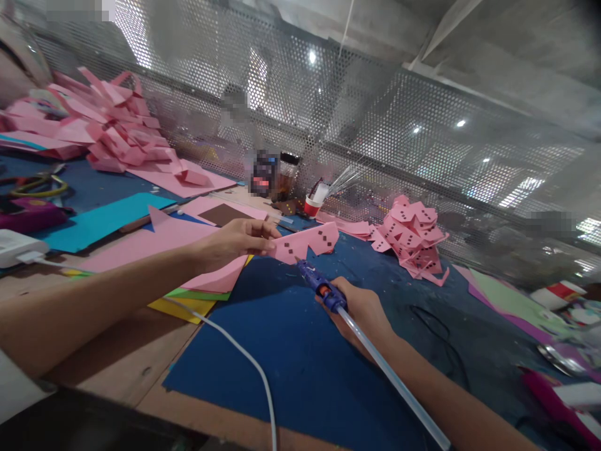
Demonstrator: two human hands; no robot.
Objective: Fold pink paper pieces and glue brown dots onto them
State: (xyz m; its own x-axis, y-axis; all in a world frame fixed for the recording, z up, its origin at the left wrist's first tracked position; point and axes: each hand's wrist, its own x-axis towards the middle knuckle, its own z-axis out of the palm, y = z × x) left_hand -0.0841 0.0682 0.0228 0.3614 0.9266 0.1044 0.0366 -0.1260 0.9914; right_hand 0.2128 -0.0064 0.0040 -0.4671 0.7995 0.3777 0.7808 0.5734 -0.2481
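My left hand [241, 243] pinches the left end of a pink paper piece [300, 243]. Small dark squares dot this piece, and a notch is cut in its lower edge. In my right hand [359, 307] is a blue hot glue gun [322, 285], with its tip touching or just short of the paper's lower edge; I cannot tell which. A long clear glue stick [389, 376] sticks out from the back of the gun. Both hands are above the dark blue sheet [282, 338] on the table.
A heap of folded pink paper [122, 125] lies at the back left, and a pile of dotted pink pieces [413, 235] at the right. A red-and-white cup [313, 203] stands near the perforated metal screen [375, 125]. A white cable [253, 363] crosses the front.
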